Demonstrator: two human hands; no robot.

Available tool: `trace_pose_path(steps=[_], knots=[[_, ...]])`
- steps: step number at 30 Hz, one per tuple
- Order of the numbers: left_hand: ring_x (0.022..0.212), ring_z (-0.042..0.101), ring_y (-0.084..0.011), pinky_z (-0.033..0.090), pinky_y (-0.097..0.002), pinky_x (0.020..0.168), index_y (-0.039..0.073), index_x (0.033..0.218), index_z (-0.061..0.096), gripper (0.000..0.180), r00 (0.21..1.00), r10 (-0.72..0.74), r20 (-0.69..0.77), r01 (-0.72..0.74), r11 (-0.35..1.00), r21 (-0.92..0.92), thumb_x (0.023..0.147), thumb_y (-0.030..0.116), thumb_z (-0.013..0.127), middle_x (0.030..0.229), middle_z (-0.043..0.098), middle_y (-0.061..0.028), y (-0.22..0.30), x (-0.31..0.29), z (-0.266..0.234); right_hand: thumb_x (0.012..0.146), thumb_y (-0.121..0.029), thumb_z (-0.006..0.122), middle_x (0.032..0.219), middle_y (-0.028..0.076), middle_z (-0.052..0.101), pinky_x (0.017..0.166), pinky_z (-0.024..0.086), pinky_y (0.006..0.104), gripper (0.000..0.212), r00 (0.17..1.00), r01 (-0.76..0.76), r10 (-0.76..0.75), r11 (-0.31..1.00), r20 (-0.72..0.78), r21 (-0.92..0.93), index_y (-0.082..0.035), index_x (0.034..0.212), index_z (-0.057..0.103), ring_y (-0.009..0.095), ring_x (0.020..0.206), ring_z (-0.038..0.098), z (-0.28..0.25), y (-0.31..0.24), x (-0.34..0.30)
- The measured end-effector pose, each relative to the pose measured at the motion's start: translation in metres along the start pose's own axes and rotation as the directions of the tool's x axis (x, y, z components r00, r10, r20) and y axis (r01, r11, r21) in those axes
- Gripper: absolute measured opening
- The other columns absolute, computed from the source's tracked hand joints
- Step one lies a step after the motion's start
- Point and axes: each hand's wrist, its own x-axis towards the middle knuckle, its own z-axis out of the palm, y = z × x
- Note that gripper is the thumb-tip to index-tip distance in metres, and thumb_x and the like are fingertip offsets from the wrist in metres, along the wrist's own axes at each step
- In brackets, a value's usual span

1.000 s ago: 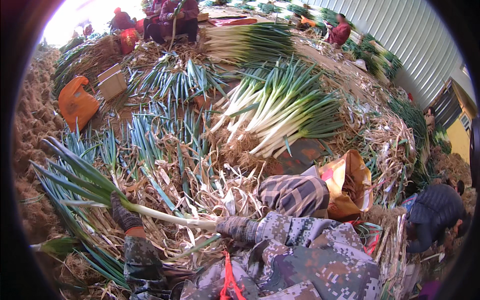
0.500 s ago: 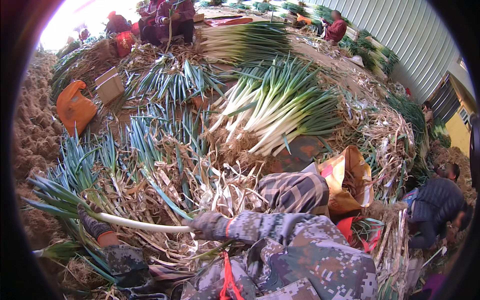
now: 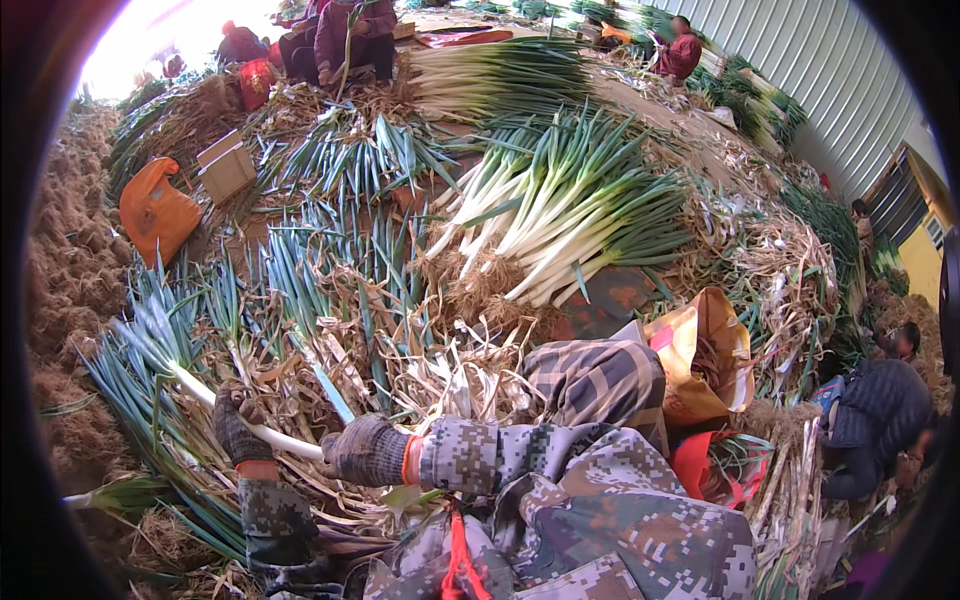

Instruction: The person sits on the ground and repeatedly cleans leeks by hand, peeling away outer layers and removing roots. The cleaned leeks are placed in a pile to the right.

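A long green onion [image 3: 285,441] slants between my two gloved hands, its green leaves up to the left and its white stem down to the right. My left hand [image 3: 242,428] is closed around the middle of the stem. My right hand [image 3: 368,450] is wrapped round the white lower end and hides its tip. Under and beyond my hands lies a heap of untrimmed onions [image 3: 300,285] with dry, papery outer leaves. Farther off, a pile of peeled onions [image 3: 560,215] shows clean white stems and roots toward me.
To the left runs a brown heap of roots [image 3: 70,250]. An orange bag [image 3: 158,212] and a small wooden stool [image 3: 226,168] stand beyond the onions. A yellow bag [image 3: 700,360] sits by my checked knee [image 3: 600,375]. Other people work at the back and at right.
My left hand has shifted right and up, my right hand left, so they are closer together. The onion, level before, now slopes with its leaves higher.
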Motion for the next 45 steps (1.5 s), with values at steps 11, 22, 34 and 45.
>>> trace_pose_path(steps=[11,22,34,45], knots=[[0.042,0.042,-0.0125,0.034,-0.0272,0.038,0.008,0.074,0.054,0.024,0.976,0.215,-0.035,-0.216,0.976,-0.019,0.092,0.022,0.065,0.058,0.047,-0.0005,0.025,0.016,0.002,0.082,-0.014,0.057,0.061,0.007,0.059,0.042,0.046,0.0433,0.012,0.970,0.183,-0.147,0.967,-0.193,0.180,-0.015,0.089,0.067,0.029,0.051,0.061,-0.005,0.014,-0.058],[0.040,0.044,-0.0148,0.034,-0.0312,0.036,0.007,0.081,0.048,0.017,0.871,0.296,-0.392,-0.278,0.955,0.101,0.088,0.009,0.064,0.061,0.048,-0.0040,0.087,0.065,-0.052,0.086,-0.035,0.066,0.087,0.016,0.064,0.070,0.052,0.0453,0.041,0.873,-0.289,0.269,0.957,0.407,-0.012,-0.011,0.119,0.061,0.034,0.084,0.065,-0.027,0.057,-0.136],[0.052,0.052,-0.0170,0.047,-0.0279,0.044,0.004,0.089,0.048,0.016,0.955,0.260,-0.143,-0.278,0.953,-0.119,0.089,0.007,0.064,0.070,0.051,-0.0056,0.034,0.012,0.013,0.093,-0.021,0.062,0.088,0.011,0.064,0.070,0.052,0.0343,0.045,0.940,-0.339,0.160,0.366,0.301,0.866,-0.004,0.133,0.049,0.018,0.080,0.064,0.013,0.002,0.016],[0.046,0.057,-0.0204,0.052,-0.0321,0.037,0.006,0.103,0.038,0.031,0.935,0.238,-0.262,-0.194,0.964,0.184,0.085,0.008,0.063,0.072,0.059,-0.0119,0.014,0.033,0.012,0.096,-0.014,0.054,0.103,0.012,0.067,0.079,0.051,0.0300,0.048,0.891,-0.421,0.347,0.388,0.293,0.820,-0.006,0.143,0.045,0.017,0.089,0.064,-0.037,0.006,-0.119]])
